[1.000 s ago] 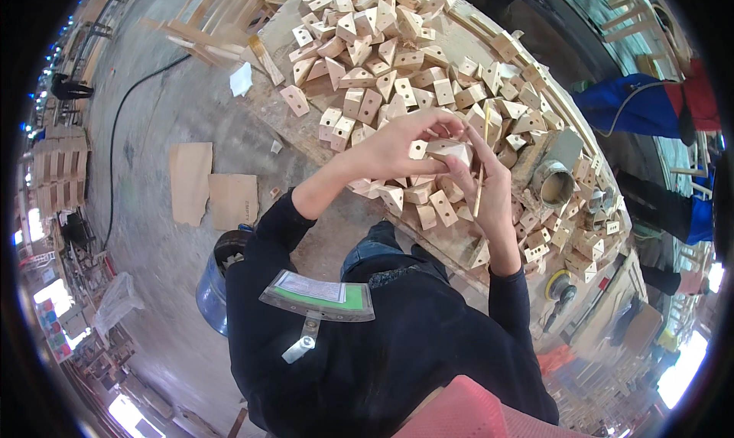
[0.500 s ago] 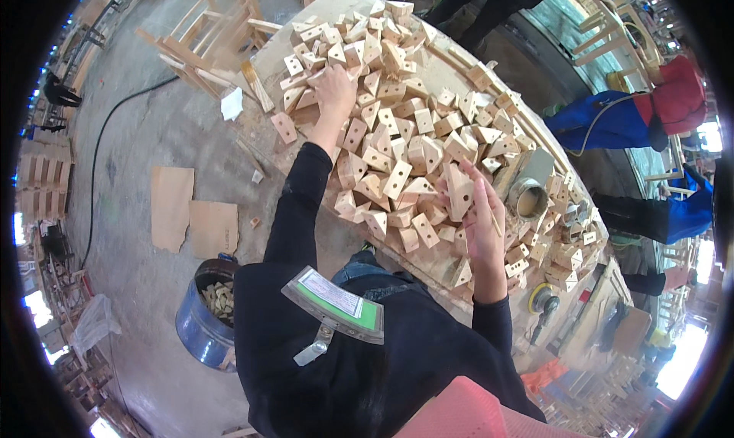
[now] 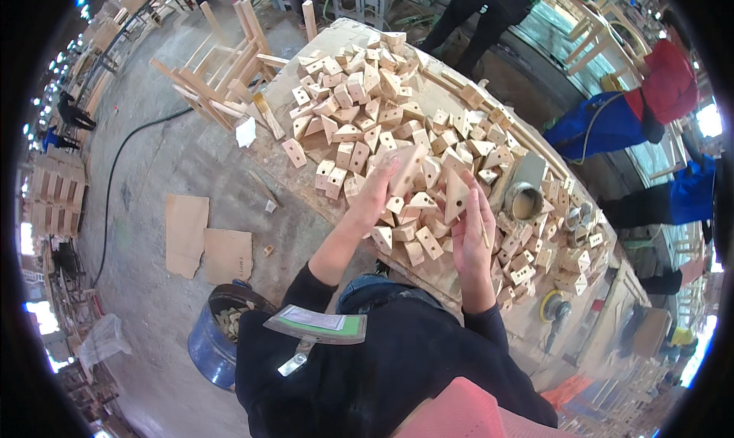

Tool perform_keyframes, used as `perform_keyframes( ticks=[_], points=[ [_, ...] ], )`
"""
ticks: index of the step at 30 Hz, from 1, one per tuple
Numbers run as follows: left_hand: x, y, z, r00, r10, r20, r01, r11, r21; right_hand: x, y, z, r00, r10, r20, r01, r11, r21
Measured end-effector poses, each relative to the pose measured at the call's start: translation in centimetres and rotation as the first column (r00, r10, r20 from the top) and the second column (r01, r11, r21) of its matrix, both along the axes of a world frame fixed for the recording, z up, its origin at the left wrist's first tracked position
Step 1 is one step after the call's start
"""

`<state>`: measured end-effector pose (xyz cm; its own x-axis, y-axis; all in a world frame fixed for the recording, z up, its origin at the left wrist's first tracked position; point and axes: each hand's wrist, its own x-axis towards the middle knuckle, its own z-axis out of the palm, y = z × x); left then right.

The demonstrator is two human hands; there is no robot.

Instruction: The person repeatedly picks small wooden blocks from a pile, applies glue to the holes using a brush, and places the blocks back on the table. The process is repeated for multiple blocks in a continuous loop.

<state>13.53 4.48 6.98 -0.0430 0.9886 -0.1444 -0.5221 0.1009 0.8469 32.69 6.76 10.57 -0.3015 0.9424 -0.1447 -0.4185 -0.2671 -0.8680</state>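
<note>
Over piled blocks [image 3: 359, 110], left block [image 3: 409, 170] slanting lengthwise rightward, right block [image 3: 456, 195] pointing away

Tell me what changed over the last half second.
The left hand has drawn back from the far left of the pile toward the right hand, now gripping a wooden block. The right hand still holds another block and a thin stick. The blue drum stayed put.

We have blocks [image 3: 391, 116] heaped on the table [image 3: 336, 37], a can [image 3: 526, 184] among them at right, sander [image 3: 556, 308] near right. On floor [image 3: 149, 285], left: cardboard [image 3: 187, 235], bin [image 3: 205, 355] nearer, chair frame [image 3: 252, 29] farther.
</note>
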Motion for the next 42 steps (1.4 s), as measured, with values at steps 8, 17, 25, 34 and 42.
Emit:
perform_keyframes(
  ticks=[8,17,25,34,42],
  points=[
    [5.8,-1.3,3.4,0.971,-0.054,-0.232,0.071,0.995,0.066,1.4,-2.2,-0.5,0.976,-0.153,-0.155,0.153,0.988,-0.006],
    [8.6,-0.7,4.0,0.952,-0.133,-0.276,0.178,0.973,0.145,4.1,-3.6,0.0,0.937,-0.348,0.028,0.337,0.921,0.196],
    [9.3,-2.0,2.0,0.82,-0.132,-0.556,0.278,0.942,0.186,4.9,-5.0,-0.4,0.81,-0.419,0.409,0.275,0.889,0.366],
    [9.4,-2.4,-0.5,0.966,-0.202,-0.16,0.226,0.962,0.154,4.0,-5.4,1.8,0.848,-0.374,0.376,0.189,0.875,0.445],
    [7.0,-1.0,0.2,0.782,-0.572,0.249,0.57,0.817,0.088,6.8,-4.1,1.8,0.87,-0.175,0.461,-0.08,0.873,0.482]
  ],
)
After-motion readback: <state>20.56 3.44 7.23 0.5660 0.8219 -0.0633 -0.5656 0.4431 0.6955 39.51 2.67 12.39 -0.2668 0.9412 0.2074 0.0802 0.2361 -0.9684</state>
